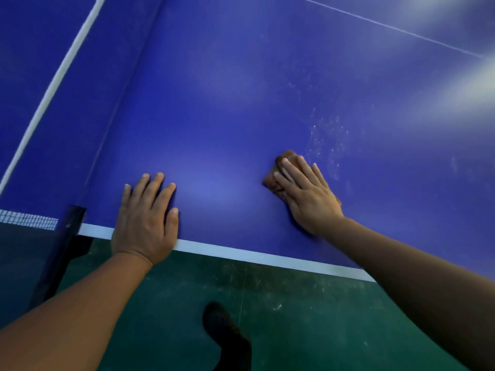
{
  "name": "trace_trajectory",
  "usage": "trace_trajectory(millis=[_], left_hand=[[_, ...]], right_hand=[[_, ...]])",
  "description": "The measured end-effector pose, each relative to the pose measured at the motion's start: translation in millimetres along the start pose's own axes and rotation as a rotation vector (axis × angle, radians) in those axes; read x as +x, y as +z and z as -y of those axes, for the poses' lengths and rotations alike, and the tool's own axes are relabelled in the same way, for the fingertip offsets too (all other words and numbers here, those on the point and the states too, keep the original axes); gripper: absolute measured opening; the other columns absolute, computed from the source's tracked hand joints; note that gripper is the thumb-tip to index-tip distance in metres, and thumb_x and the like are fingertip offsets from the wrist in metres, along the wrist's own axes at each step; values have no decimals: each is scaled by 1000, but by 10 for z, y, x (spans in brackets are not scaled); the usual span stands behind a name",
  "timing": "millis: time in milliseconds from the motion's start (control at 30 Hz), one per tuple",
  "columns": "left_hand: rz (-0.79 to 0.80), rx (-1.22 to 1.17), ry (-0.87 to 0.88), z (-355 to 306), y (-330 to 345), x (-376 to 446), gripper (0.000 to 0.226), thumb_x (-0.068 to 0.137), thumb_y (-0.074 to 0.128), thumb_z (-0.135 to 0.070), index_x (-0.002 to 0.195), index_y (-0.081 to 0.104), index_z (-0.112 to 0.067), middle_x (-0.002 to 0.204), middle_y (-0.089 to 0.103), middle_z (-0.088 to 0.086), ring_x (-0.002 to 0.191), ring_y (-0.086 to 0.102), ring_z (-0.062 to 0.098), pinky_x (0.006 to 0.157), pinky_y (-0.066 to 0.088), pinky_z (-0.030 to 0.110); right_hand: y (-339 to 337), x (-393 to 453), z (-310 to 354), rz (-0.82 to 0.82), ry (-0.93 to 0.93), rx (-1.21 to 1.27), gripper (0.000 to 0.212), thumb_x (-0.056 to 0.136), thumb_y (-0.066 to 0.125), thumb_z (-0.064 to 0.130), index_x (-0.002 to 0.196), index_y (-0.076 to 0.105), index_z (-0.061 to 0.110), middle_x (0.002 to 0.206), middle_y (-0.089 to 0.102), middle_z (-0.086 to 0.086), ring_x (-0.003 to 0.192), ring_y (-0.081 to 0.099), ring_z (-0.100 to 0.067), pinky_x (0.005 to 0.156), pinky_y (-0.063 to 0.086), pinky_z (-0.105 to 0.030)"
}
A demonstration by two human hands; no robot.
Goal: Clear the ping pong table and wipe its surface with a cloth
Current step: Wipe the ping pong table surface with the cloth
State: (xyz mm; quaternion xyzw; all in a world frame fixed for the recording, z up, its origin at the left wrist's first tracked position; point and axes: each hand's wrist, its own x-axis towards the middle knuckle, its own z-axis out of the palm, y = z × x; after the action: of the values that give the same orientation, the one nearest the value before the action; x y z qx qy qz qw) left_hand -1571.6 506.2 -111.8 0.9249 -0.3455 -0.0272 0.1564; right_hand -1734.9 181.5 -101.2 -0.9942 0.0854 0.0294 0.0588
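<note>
On the near edge of the blue table (241,76), your left hand (146,220) lies flat, palm down, fingers straight and a little spread, holding nothing; the heel of the hand covers part of the white edge line (254,257). Your right hand (308,199) sits farther in and to the right, well apart from the left, pressing a brown cloth (278,172) down on the surface with straight fingers. That hand is not curled round the cloth; the fingers lie flat on top, and the cloth shows only at the far left side of the hand, past the fingertips and beside the index finger. How much cloth lies under the palm cannot be told.

Just beyond the cloth, to its far right, pale specks and smears (326,137) mark the table. A thin white line (388,26) crosses the far right corner of the view.

At the left, the net (26,219) runs away from you with its white top band (53,87), and its dark post (67,236) is clamped at the table's near edge, just left of your left hand.

Below the table lies green floor (294,317), scuffed, with your dark shoe (222,328) on it.
</note>
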Motion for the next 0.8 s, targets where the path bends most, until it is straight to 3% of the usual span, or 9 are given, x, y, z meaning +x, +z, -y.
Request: trace_trajectory(millis=[100, 200, 400, 567, 667, 800], left_hand=[[3, 5, 6, 18, 3, -5, 58, 95, 34, -38, 137, 55, -4, 151, 45, 18, 143, 34, 38, 120, 17, 56], [31, 19, 2, 24, 5, 1, 57, 95, 34, -37, 138, 55, -5, 151, 45, 16, 143, 34, 38, 120, 18, 55], [68, 34, -7, 32, 5, -5, 57, 97, 33, -39, 139, 55, -7, 152, 44, 13, 144, 33, 35, 120, 18, 54], [12, 11, -52, -17, -8, 75, 62, 102, 21, -46, 126, 64, -8, 144, 52, 12, 137, 43, 34, 116, 24, 52], [-76, -18, -127, -93, -38, 341, 53, 99, 32, -41, 121, 65, -6, 140, 54, 13, 133, 45, 34, 115, 26, 52], [-84, -25, -162, -85, -10, 1042, 53, 95, 38, -36, 134, 58, -6, 150, 47, 13, 143, 35, 31, 118, 19, 52]], right_hand=[[6, 197, 133, 9, -317, -34, 51, 102, 36, 34, 152, 40, 24, 163, 28, -2, 152, 17, -33, 123, 14, -52], [16, 493, 303, 31, -453, -37, 50, 104, 33, 35, 153, 39, 25, 164, 26, -2, 153, 15, -32, 123, 14, -51], [-39, 1021, 347, 60, -581, -27, 50, 102, 36, 35, 152, 41, 26, 163, 27, 1, 153, 14, -30, 123, 14, -50], [-72, 1550, 245, 53, -620, -30, 50, 102, 36, 35, 152, 39, 27, 164, 26, 3, 153, 13, -28, 123, 12, -49], [-91, 1947, 180, 44, -641, -44, 51, 102, 36, 35, 151, 40, 28, 163, 26, 4, 153, 14, -28, 123, 12, -49], [-137, 2589, -27, 30, -686, -44, 50, 101, 36, 35, 150, 43, 27, 163, 28, 3, 152, 17, -28, 122, 12, -50]])
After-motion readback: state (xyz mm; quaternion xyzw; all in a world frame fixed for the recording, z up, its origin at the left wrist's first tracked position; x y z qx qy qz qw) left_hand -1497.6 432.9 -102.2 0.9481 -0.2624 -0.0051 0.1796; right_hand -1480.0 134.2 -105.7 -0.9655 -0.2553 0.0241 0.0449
